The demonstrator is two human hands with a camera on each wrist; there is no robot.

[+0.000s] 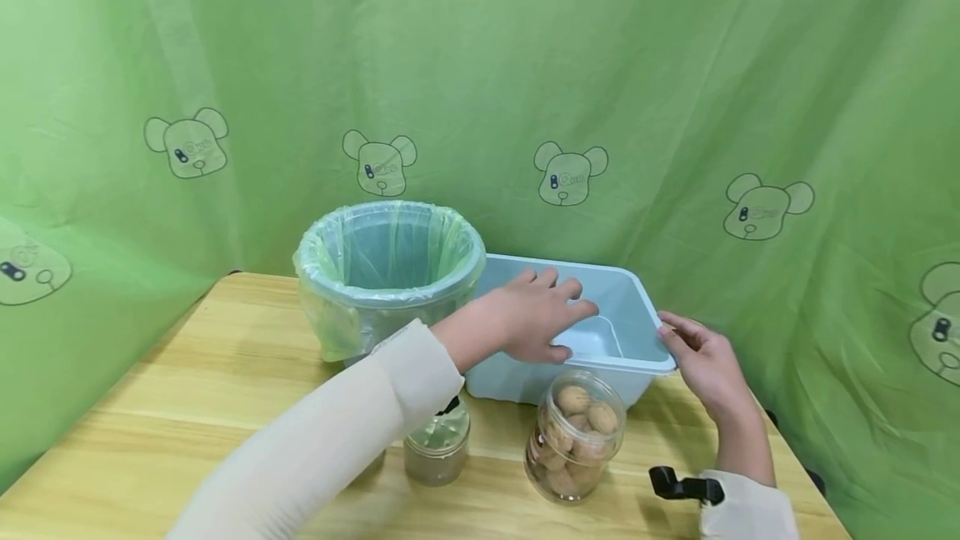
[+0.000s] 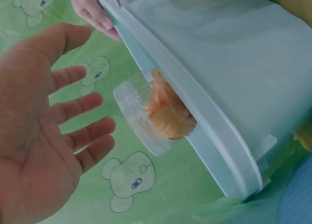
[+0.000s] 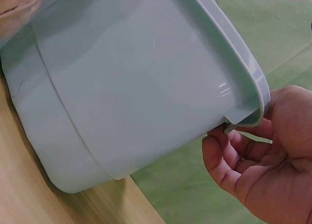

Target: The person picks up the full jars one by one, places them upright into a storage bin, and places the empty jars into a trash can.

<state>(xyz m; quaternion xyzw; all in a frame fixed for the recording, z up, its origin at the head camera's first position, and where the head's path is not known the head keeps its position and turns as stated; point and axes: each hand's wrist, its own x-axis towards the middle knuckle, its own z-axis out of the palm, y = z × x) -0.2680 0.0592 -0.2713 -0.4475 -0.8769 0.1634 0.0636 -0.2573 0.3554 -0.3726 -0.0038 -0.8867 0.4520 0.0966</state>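
A light blue plastic bin stands on the table. My left hand is over its front rim, fingers spread and nothing in them. My right hand pinches the rim at the bin's right end; in the right wrist view its thumb and fingers meet at the rim's corner. In the left wrist view, a clear jar with orange-brown contents shows past the bin's rim, apart from the left hand's fingertips; my left hand hides that spot in the head view. A clear jar of walnuts stands before the bin.
Left of the bin is a round blue bucket lined with a green plastic bag. A small clear jar stands near the left forearm, which partly covers another round object. Green curtain hangs around the wooden table.
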